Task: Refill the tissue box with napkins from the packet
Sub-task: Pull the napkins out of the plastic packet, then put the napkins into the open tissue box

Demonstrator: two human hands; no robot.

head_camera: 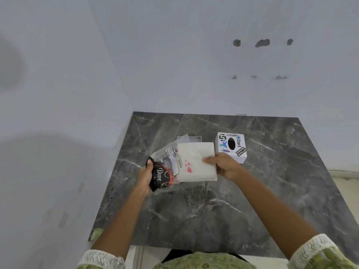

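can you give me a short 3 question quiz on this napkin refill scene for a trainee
1. True or false: the white tissue box stands on the dark marble table with its oval opening facing up.
2. Which hand grips the white napkin stack? A) left hand B) right hand C) neither
3. Fill in: the left hand holds the black end of the clear ____.

Key:
1. True. The box sits to the right of the stack, stickers around its dark hole.
2. B. The right hand pinches the stack's right edge, thumb on top.
3. Packet. The stack sticks partly out of it, above the table.
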